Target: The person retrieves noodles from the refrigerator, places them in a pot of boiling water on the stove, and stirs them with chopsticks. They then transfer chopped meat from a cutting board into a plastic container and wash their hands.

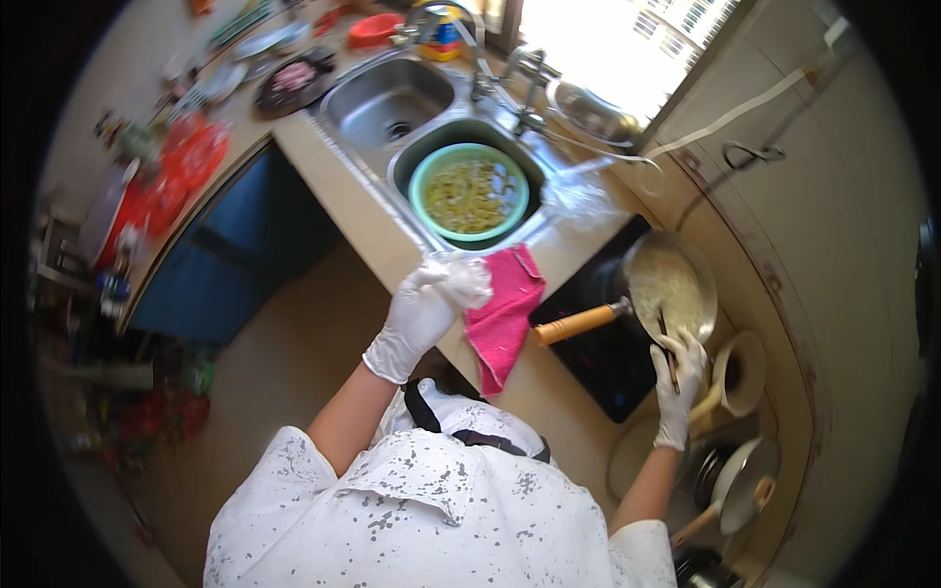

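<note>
My right hand (678,389), in a white glove, holds dark chopsticks (669,360) whose tips dip into a wok (709,283) of pale, cloudy food or liquid. The wok stands on a black induction cooktop (588,294), its wooden handle (581,323) pointing left. My left hand (415,316), gloved too, is closed on a crumpled clear plastic bag (468,281), above the counter edge beside a pink cloth (507,316). A mint-green basin (417,192) sits in the near sink bowl, with chopped green vegetables (470,198) in water.
Several pans, one a white pan (735,492), crowd the right counter beside a glass lid (639,456). Clear plastic film (581,195) lies right of the sink. A dark board (279,99) bears raw meat (294,76) at upper left. Red plastic bags (184,162) lie on the left counter.
</note>
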`<state>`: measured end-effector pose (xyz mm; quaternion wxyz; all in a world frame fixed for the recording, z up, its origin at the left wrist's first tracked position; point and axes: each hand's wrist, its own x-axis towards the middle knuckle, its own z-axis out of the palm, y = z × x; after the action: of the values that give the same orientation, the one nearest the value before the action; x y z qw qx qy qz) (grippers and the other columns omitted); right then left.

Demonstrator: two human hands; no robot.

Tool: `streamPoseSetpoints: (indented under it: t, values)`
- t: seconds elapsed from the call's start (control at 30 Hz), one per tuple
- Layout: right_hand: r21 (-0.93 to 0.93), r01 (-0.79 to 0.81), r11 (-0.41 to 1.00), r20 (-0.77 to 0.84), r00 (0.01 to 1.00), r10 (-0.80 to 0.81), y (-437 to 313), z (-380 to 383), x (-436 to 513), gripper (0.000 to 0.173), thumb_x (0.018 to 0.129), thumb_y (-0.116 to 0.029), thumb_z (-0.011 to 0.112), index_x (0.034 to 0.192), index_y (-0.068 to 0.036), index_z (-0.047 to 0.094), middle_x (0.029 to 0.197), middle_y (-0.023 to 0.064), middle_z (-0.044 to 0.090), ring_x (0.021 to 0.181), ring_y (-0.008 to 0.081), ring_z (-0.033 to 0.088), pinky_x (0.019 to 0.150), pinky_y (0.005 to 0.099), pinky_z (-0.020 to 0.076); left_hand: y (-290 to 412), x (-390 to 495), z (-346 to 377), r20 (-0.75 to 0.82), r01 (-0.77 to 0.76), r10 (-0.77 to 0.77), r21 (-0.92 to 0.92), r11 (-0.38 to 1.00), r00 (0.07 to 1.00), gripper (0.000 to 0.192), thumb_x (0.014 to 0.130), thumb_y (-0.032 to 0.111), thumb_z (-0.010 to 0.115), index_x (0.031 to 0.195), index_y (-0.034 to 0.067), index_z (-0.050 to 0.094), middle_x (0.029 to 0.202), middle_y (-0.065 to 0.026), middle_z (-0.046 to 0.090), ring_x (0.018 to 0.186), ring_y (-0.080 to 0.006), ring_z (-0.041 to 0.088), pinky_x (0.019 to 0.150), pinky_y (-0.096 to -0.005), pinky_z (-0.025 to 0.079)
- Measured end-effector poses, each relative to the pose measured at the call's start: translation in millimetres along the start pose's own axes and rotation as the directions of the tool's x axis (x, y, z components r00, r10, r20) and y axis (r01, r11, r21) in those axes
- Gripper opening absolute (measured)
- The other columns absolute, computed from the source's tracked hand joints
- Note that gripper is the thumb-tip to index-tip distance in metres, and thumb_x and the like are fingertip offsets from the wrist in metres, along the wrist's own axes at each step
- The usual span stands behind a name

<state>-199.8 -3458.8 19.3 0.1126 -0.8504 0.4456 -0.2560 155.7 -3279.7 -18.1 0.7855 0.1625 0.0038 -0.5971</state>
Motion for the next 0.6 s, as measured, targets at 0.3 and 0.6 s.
streamPoseSetpoints:
  t: [0.3, 0.6]
  values:
    - [0.066, -0.22, 0.973, -0.404, 0.886, 0.228, -78.6, -87.5, -27.1, 0.036, 0.098, -0.003, 0.05, 0.134, -0.002, 0.053, 0.135, 0.0131, 0.053, 0.118, 0.0197, 0.056, 0.098, 0.0316, 0.0469, 36.9, -58.3, -4.3, -0.07, -0.272, 0.353, 0.505, 0.819, 0.933, 0.037, 0.094, 0.002, 0.058, 0.131, 0.004, 0.051, 0.128, -0.0069, 0.056, 0.119, -0.0195, 0.055, 0.106, -0.037, 0.042]
    - [0.8, -0.549, 0.243, 0.57, 0.821, -0.022, -352.2, 131.2, -9.1, 0.06, 0.088, -0.007, 0.07, 0.142, -0.005, 0.044, 0.114, 0.0034, 0.063, 0.083, 0.0059, 0.058, 0.067, 0.0198, 0.0484, 128.1, -81.1, -22.9, 0.041, -0.198, 0.232, 0.675, 0.71, 0.972, 0.021, 0.096, 0.007, 0.06, 0.116, 0.0, 0.064, 0.112, -0.0025, 0.064, 0.107, -0.0105, 0.058, 0.097, -0.0268, 0.043]
